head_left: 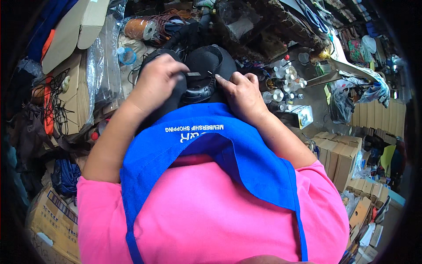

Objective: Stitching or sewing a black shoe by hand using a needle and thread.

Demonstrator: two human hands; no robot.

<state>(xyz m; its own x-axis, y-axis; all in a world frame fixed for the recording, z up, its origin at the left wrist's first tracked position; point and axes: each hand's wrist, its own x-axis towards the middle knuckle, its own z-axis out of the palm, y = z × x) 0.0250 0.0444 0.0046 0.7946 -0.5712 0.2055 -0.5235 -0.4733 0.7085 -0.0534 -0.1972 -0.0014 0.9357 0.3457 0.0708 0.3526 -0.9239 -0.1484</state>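
Note:
A black shoe (200,93) with stitching along its edge rests between my knees, its rounded toe nearest me. My right hand (244,93) bears on the shoe's right edge, with the index fingertip at the seam and the other fingers curled. A thin pale pin-like piece (210,72) stands out beside that fingertip. Slightly smeared by motion, my left hand (159,81) is over the shoe's left side with its fingers bent together. Close to its fingertips shows a small flat greyish strip (193,74); whether the hand holds it is unclear. A blue apron (184,119) covers my lap.
An orange thread spool (136,29) lies ahead on the left, near cardboard sheets (72,31). Several small bottles (283,79) and a metal tin (303,116) stand at the right. Boxes (336,156) are stacked farther right; a carton (50,222) sits lower left.

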